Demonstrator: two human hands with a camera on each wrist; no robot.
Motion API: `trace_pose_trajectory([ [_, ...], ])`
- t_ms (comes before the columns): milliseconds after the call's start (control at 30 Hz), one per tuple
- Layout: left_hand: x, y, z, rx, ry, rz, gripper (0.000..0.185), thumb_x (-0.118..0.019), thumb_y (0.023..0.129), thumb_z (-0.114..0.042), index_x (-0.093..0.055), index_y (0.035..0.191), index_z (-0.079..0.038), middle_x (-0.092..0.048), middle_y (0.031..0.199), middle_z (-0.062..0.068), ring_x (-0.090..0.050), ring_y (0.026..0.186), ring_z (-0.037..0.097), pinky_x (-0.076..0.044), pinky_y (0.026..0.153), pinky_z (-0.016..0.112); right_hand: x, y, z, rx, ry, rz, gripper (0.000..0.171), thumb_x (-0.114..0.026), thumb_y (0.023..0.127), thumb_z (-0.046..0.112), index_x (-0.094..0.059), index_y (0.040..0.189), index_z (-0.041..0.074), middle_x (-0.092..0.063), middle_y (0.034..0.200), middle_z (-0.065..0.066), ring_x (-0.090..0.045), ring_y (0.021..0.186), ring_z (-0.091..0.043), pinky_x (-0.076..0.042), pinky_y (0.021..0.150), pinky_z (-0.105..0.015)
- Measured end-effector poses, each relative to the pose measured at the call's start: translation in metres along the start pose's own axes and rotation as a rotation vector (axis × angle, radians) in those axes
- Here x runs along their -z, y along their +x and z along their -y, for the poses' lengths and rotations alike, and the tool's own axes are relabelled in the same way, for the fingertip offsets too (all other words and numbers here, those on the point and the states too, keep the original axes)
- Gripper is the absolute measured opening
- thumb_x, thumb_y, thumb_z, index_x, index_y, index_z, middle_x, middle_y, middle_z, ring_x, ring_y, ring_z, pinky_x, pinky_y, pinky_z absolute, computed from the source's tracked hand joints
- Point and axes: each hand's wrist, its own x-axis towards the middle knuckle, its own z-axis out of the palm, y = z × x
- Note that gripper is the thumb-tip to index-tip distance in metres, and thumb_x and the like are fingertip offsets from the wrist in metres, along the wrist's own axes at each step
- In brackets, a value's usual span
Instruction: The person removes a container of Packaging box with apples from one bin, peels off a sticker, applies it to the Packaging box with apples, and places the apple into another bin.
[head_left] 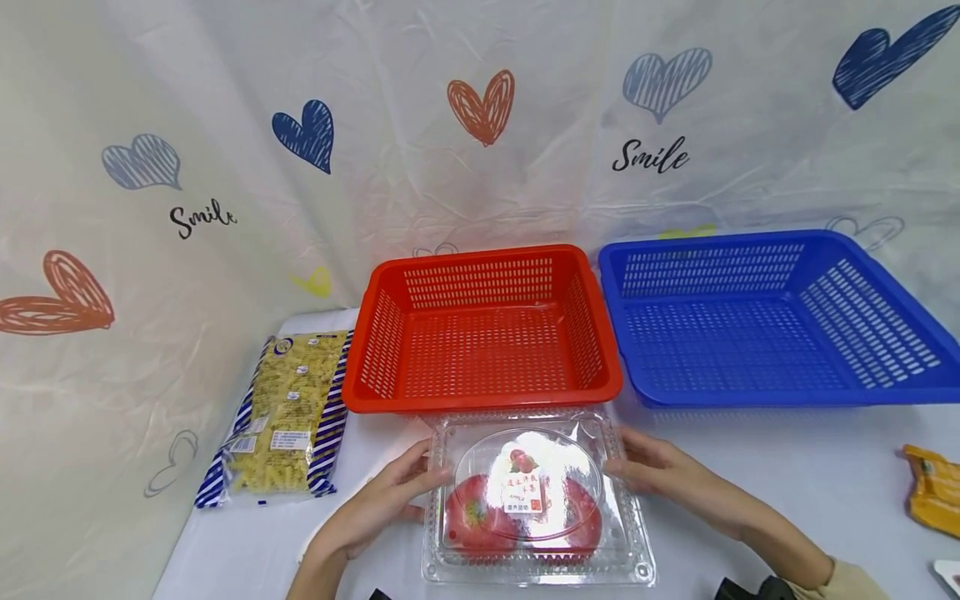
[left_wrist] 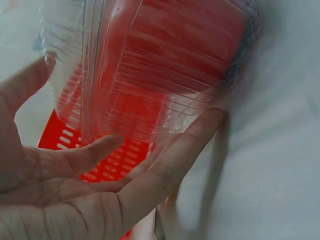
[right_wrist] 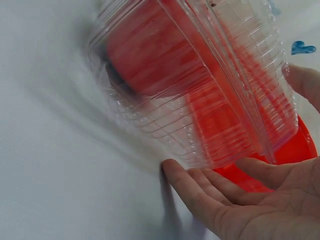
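Landmark: red perforated plastic basket (head_left: pixel 483 329).

Far left of basket: striped blue-white bag of yellow pasta (head_left: pixel 285 417), flat on white table (head_left: pixel 787 467).

Just in front of basket: clear plastic clamshell box (head_left: pixel 534 500) with red apples (head_left: pixel 480 521), label covers middle, apple count unclear.

Left hand (head_left: pixel 378 504) on box's left side, fingers straight, palm against wall; right hand (head_left: pixel 660 471) same on right side. Hands apart, box between.

Wrist views blurred, box edges smeared.

Right of basket: blue perforated plastic basket (head_left: pixel 772 321). Far right: orange packet (head_left: pixel 933 487), cut off by frame.
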Motion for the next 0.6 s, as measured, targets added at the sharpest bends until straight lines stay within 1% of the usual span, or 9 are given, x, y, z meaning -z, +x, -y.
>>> trace_pose_trajectory([
  [67,0.0006,-0.0007,0.0004,0.003,0.005,-0.002,0.068,-0.062,0.105,-0.036,-0.035,0.162,-0.014,-0.056,0.137,0.017,-0.059,0.121,0.028,-0.058,0.088,0.045,-0.0014,-0.0013,-0.0002,-0.017,-0.005,-0.02,0.081,-0.058,0.106,0.023,-0.009,0.163,-0.009,-0.027,0.163,-0.036,-0.035,0.145,-0.055,-0.048,0.108,-0.055],
  [133,0.0013,-0.0008,0.0015,0.005,0.002,0.003,0.069,-0.065,0.103,-0.035,-0.035,0.162,-0.015,-0.057,0.133,0.018,-0.06,0.118,0.028,-0.058,0.086,0.044,-0.0028,-0.0028,-0.0009,-0.034,-0.018,-0.039,0.087,-0.062,0.104,0.025,-0.007,0.164,-0.007,-0.023,0.163,-0.037,-0.028,0.147,-0.057,-0.042,0.111,-0.064],
  [200,0.0023,-0.0007,0.0028,0.008,-0.012,0.013,0.071,-0.066,0.102,-0.033,-0.034,0.163,-0.016,-0.057,0.132,0.018,-0.06,0.116,0.029,-0.058,0.086,0.044,-0.0039,-0.0039,-0.002,-0.046,-0.026,-0.049,0.091,-0.065,0.102,0.026,-0.006,0.165,-0.005,-0.019,0.165,-0.037,-0.022,0.149,-0.059,-0.035,0.112,-0.072],
  [267,0.0032,-0.0003,0.0038,0.01,-0.027,0.026,0.074,-0.068,0.101,-0.031,-0.032,0.164,-0.017,-0.057,0.133,0.019,-0.06,0.116,0.029,-0.058,0.088,0.045,-0.0048,-0.0049,-0.0032,-0.052,-0.03,-0.056,0.094,-0.066,0.101,0.027,-0.005,0.165,-0.003,-0.016,0.166,-0.036,-0.02,0.15,-0.059,-0.032,0.112,-0.075],
  [333,0.0043,0.0001,0.0046,0.006,-0.041,0.037,0.079,-0.07,0.1,-0.03,-0.028,0.166,-0.017,-0.055,0.136,0.02,-0.06,0.117,0.03,-0.057,0.089,0.047,-0.0054,-0.0052,-0.0046,-0.042,-0.014,-0.049,0.093,-0.066,0.101,0.026,-0.004,0.166,-0.001,-0.016,0.166,-0.036,-0.021,0.15,-0.059,-0.034,0.111,-0.074],
  [467,0.005,-0.0006,0.005,0.001,-0.054,0.055,0.089,-0.073,0.098,-0.03,-0.02,0.168,-0.016,-0.05,0.145,0.022,-0.058,0.123,0.032,-0.055,0.093,0.049,-0.0066,-0.0052,-0.0073,-0.004,0.048,-0.013,0.089,-0.062,0.103,0.021,-0.003,0.167,0.002,-0.017,0.166,-0.035,-0.02,0.149,-0.06,-0.04,0.111,-0.068],
  [600,0.005,-0.0014,0.0062,-0.003,-0.068,0.071,0.094,-0.074,0.097,-0.03,-0.014,0.169,-0.017,-0.046,0.149,0.022,-0.056,0.126,0.032,-0.055,0.095,0.048,-0.0069,-0.0055,-0.0091,0.017,0.092,0.015,0.087,-0.059,0.105,0.018,0.0,0.167,0.005,-0.014,0.166,-0.036,-0.019,0.149,-0.06,-0.045,0.108,-0.065],
])
